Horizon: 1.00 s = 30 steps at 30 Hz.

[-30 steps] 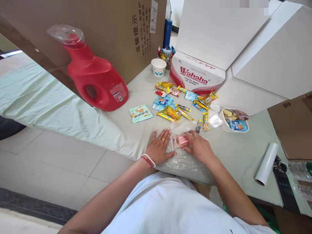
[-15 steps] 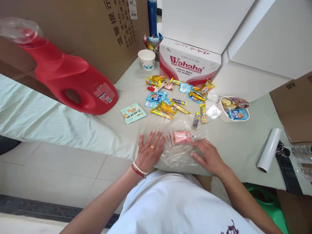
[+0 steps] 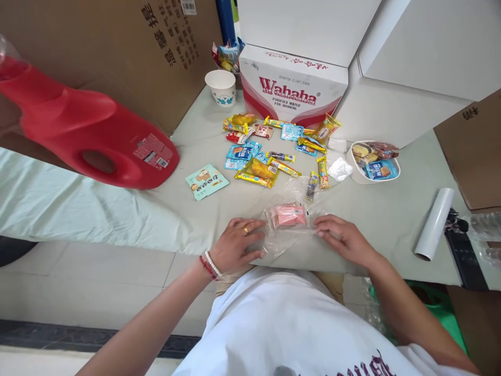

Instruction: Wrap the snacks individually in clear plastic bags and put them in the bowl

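Observation:
A sheet of clear plastic film (image 3: pixel 279 245) lies at the table's front edge, its sides drawn in around a small stack of pink packets (image 3: pixel 288 215). My left hand (image 3: pixel 237 244) rests at the film's left side, fingers apart and pointing right. On the opposite side, my right hand (image 3: pixel 344 239) has bent fingers and a thumb held apart, close to the film's right edge. Neither hand shows anything gripped. Just beyond the film are several wrapped snacks, among them a yellow packet (image 3: pixel 256 173) and a dark-wrapped stick (image 3: pixel 311 186).
A red jug (image 3: pixel 94 141) stands at left, near a mint-green packet (image 3: pixel 206 181). Behind are a paper cup (image 3: pixel 221 87) and a Wahaha carton (image 3: pixel 291 86). At right sit a white bowl (image 3: pixel 376 177) of snacks, a white roll (image 3: pixel 434 224) and a black object (image 3: pixel 465 261).
My left hand has turned from fingers pointing forward to pointing right. The film's sides have been drawn in closer to the pink packets. My right hand has shifted slightly outward.

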Available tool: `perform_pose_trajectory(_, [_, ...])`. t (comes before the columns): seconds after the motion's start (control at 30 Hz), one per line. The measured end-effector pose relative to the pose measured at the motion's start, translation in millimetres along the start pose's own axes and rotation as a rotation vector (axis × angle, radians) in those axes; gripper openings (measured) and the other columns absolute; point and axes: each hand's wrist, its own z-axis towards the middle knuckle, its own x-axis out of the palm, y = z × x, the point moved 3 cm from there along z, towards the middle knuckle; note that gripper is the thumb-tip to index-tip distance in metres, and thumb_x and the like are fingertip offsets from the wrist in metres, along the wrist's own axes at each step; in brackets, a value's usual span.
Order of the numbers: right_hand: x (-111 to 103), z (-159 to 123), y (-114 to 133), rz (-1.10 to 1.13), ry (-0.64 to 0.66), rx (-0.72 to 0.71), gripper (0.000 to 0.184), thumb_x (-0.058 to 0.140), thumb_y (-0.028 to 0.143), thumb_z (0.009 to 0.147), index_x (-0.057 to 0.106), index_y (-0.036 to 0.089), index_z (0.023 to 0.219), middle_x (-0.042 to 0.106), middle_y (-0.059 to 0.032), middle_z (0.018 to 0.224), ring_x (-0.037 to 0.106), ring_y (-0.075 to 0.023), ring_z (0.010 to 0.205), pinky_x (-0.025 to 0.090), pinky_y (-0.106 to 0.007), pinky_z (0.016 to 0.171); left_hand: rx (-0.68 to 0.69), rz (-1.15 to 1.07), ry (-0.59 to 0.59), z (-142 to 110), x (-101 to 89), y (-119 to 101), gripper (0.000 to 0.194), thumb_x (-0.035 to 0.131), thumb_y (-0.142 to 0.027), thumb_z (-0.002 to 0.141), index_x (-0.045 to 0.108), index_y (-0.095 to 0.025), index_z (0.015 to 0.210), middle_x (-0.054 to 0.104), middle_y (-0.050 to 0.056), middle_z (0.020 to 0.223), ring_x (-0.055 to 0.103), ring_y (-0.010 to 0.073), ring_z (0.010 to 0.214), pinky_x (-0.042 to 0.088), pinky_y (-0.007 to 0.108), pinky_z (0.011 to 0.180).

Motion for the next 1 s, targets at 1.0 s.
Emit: perform_pose_trajectory(1.0, [-33, 100, -26, -0.467, -0.013, 0.31, 0.027, 0.055, 0.035, 0.092, 0.073, 0.02, 0.104, 0.072, -0.0094, 0.096, 0.06, -0.0249, 0.089, 0.046, -0.033, 0.076, -0.725, -0.048, -0.481, 55, -1.1, 29, 0.027, 0.06, -0.04, 0.091, 0.063, -0.022, 0.072, 0.069, 0.011, 0.096, 0.056, 0.0331, 0.105, 0.045, 0.047, 0.085])
